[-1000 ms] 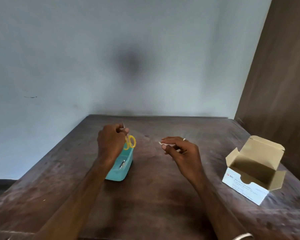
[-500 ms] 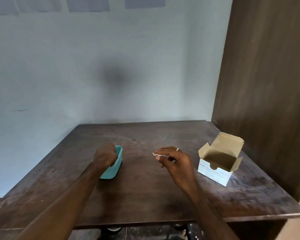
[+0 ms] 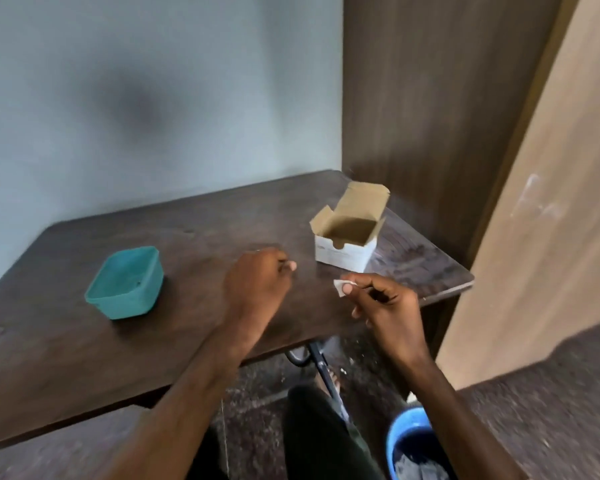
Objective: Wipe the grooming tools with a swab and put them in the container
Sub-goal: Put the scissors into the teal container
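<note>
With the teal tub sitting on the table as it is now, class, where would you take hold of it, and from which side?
Grip the teal tub by its rim, coming from above on the near right corner. It stands upright with its mouth open, and the left hand is on that side; its fingers look curled, holding nothing I can see.

head view | worn, looks forward-down and rightward | close over table (image 3: 66, 358) edge | single view

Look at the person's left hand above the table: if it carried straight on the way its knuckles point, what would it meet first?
Probably the open cardboard box. The left hand points right and away towards it, with bare table between. Depth is unclear, so it might pass just in front.
</note>
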`<state>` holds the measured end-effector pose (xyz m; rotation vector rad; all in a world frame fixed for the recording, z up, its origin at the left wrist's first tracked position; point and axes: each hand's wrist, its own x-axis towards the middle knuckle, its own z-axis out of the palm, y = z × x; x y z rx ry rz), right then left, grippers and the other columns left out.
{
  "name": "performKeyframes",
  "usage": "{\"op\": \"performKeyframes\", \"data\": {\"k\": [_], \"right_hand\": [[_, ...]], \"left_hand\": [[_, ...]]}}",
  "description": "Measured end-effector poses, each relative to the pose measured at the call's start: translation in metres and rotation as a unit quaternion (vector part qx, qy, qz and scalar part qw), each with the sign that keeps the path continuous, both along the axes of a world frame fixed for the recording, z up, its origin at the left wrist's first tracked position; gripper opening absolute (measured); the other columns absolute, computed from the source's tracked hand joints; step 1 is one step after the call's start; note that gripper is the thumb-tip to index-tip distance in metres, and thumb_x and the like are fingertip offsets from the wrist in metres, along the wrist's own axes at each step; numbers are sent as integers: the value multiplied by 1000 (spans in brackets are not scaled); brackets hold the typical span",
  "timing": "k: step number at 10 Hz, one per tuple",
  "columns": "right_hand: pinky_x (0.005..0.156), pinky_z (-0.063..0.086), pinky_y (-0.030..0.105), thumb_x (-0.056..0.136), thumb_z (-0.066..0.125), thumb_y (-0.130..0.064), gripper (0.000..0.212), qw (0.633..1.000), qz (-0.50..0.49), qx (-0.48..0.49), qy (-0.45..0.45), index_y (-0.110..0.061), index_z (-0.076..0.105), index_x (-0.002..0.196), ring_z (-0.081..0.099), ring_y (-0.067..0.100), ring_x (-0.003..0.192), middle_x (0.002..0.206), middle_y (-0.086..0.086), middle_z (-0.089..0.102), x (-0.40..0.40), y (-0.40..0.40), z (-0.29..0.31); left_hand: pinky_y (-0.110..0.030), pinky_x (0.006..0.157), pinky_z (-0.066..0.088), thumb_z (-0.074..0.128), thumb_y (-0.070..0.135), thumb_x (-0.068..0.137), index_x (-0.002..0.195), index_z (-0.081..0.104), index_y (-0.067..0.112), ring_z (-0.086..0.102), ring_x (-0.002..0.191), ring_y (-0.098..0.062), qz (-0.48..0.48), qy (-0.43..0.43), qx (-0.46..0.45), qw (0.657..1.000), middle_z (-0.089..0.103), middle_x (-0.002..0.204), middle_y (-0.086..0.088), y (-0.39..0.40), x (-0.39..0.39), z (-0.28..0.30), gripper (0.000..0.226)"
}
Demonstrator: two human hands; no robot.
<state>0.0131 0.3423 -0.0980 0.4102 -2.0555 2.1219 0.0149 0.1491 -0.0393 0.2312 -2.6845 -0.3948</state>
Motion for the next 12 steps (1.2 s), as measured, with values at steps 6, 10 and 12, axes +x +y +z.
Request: {"op": "performKeyframes", "data": {"k": [6,10,12], "right_hand": [[80,51,32,89,73,-29,13,897,-221,318,-211,-26,79,100,69,20,93,105,0,75,26,150,-207],[80,55,38,91,63,-20,21,802,-191,420,-379,-22,78,105,70,33,97,107,8,76,27,164,-290],[85,53,40,89,59,-16,29,782,-188,440,-398,-23,77,111,68,34,104,114,10,74,21,161,-297]], "left_hand": [[-39,71,51,63,37,89,106,70,17,67,89,-30,-141,-8,-139,980,71,94,-10,155,-10,-78,27],[-38,72,53,62,39,89,107,69,14,71,89,-29,-122,43,-211,969,73,101,-9,156,-10,-103,31],[-38,73,52,59,40,91,109,69,16,71,92,-27,-126,59,-198,970,73,105,-7,154,-11,-103,32]]}}
